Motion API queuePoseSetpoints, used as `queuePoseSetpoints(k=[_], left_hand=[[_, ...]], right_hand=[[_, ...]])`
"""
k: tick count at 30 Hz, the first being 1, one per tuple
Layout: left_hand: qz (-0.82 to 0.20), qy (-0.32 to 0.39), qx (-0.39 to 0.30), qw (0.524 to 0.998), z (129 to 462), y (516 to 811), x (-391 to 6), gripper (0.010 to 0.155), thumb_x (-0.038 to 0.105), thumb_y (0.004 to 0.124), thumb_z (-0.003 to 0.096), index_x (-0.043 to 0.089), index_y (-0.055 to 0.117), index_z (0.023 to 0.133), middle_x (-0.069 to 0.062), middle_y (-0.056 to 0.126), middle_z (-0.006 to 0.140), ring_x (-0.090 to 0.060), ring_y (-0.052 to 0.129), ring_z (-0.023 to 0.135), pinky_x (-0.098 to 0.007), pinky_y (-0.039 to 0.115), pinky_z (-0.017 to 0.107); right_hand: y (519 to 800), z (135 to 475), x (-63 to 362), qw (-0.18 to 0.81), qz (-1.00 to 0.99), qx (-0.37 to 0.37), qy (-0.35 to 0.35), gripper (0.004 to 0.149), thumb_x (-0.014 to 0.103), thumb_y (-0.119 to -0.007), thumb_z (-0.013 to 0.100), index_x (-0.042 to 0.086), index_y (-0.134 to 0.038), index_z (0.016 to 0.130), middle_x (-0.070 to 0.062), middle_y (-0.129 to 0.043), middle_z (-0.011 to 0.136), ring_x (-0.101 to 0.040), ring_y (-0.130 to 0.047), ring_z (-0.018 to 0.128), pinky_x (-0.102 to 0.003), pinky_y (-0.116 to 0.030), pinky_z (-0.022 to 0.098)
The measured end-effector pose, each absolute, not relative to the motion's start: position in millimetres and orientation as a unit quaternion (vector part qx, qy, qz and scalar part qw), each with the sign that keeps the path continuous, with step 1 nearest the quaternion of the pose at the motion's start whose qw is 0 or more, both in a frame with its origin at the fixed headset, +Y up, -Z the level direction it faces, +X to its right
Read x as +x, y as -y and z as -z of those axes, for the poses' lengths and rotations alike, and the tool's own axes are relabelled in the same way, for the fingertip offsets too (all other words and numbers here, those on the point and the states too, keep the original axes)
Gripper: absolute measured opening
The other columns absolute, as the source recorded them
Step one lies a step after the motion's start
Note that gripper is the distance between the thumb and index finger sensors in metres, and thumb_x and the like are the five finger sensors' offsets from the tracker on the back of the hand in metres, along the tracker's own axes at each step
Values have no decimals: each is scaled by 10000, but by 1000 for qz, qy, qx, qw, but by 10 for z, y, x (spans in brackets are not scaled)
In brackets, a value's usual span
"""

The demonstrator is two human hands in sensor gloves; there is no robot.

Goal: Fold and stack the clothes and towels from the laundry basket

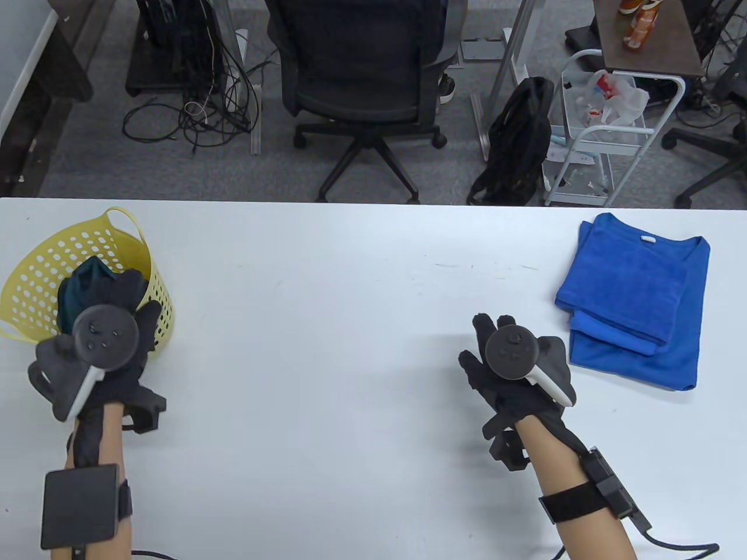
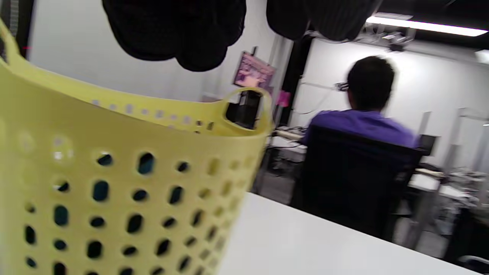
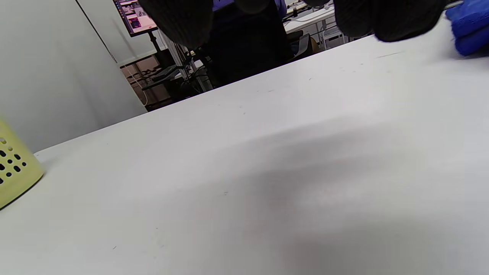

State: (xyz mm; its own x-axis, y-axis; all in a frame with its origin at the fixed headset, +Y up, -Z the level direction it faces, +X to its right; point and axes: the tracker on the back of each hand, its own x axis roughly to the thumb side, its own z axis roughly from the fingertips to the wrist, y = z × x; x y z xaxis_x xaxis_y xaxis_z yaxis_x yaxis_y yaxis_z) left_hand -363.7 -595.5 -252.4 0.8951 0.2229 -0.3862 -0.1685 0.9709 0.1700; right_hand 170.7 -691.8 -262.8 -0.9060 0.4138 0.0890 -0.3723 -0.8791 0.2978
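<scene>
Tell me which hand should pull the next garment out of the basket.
Left. The left hand is already over the rim of the yellow basket, right by the dark teal garment inside. The right hand is empty, across the table near the folded blue stack.

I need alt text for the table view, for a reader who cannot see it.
Seen from above, a gloved left hand reaches over a yellow laundry basket holding dark clothes at the left of a white table. The right hand hovers empty beside folded blue items stacked on the right.
</scene>
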Motion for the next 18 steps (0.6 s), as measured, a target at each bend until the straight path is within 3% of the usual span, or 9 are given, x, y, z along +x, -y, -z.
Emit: queuePoseSetpoints(k=[2,5,7,9,10,11,12,14,18], left_hand=[[-101,-256,-28,961,2834,6022,-3848,563,510,688,607,294,656,1126,-298,520,1241,-452,752,1018,-573,734,697],[-137,-298,-185,926,3221,6261,-4058,584,549,660,602,337,627,1145,-403,338,1257,-628,542,1080,-682,632,723],[-204,-309,-303,878,3433,6574,-4150,627,572,634,610,361,544,1194,-495,251,1202,-722,467,1041,-701,610,719],[-221,-296,-377,849,3558,6849,-4125,632,559,601,614,369,511,1210,-549,255,1152,-762,461,1003,-713,626,704],[-172,-326,-398,840,3560,6882,-4119,616,606,594,582,462,576,1181,-459,373,1195,-673,575,1047,-649,703,723],[-160,-309,-403,846,3633,6894,-4127,609,598,610,573,441,694,1155,-450,498,1187,-668,669,1026,-656,750,692],[-163,-307,-401,848,3653,6890,-4133,636,589,621,574,373,694,1168,-432,519,1199,-643,663,1047,-666,723,699],[-169,-299,-398,850,3665,6884,-4155,754,555,636,590,93,677,1184,-316,620,1228,-539,722,1075,-672,713,693],[-164,-302,-365,865,3581,6750,-4129,717,468,655,627,59,540,1205,-317,485,1244,-524,648,1089,-665,657,715]], right_hand=[[6913,2630,1614,201,-967,78,-137,723,312,-606,711,-37,-209,1204,-481,-145,1135,-726,-382,961,-785,-507,640],[6928,2636,1538,195,-969,73,-132,719,308,-605,709,-37,-212,1202,-480,-153,1135,-723,-387,961,-785,-508,638],[6941,2635,1522,190,-971,67,-129,711,301,-603,708,-26,-211,1203,-480,-151,1134,-723,-384,960,-784,-508,639],[6948,2631,1529,190,-972,65,-120,703,293,-602,706,-12,-212,1205,-480,-156,1135,-723,-384,961,-785,-507,639],[6949,2633,1541,192,-972,64,-118,693,289,-602,705,10,-216,1207,-481,-156,1135,-723,-385,961,-785,-506,640],[6946,2644,1565,195,-972,61,-115,687,288,-603,704,19,-223,1209,-475,-161,1138,-721,-386,962,-787,-506,639],[6944,2657,1584,199,-972,58,-113,689,290,-605,704,20,-223,1209,-476,-165,1138,-721,-387,962,-786,-506,639],[6933,2688,1636,212,-971,44,-102,711,293,-608,703,-10,-208,1205,-477,-158,1134,-721,-383,960,-786,-503,639],[6926,2705,1675,232,-968,41,-83,722,291,-613,700,-83,-232,1187,-477,-163,1130,-721,-386,955,-785,-503,636]])
